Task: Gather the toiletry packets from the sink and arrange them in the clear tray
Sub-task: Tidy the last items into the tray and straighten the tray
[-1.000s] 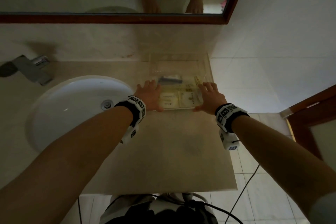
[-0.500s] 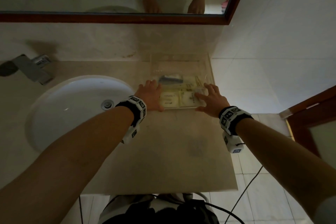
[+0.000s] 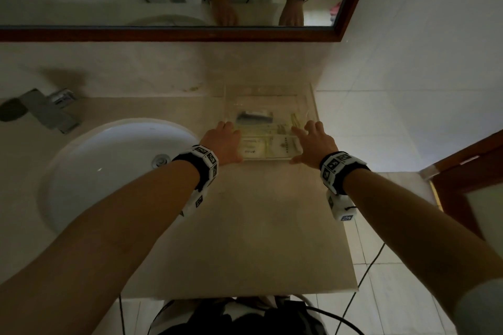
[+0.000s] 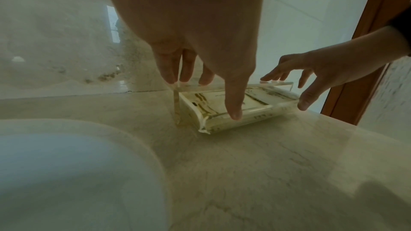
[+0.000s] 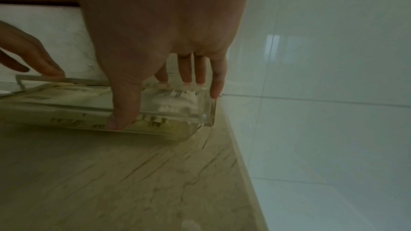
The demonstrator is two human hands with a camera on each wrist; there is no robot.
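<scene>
On the worktop (image 3: 253, 215), right of the basin (image 3: 114, 171), the clear tray (image 3: 268, 95) is bracketed by both hands. Toiletry packets (image 3: 272, 145) already lie flat inside it and the basin looks bare, so gathering seems done and the tray is being squared up. The left hand (image 3: 223, 143) is spread, fingers on the left rim, thumb against the near wall. The right hand (image 3: 315, 143) is likewise spread on the right corner, thumb at the near wall. Next, a light, even push or release seems called for.
</scene>
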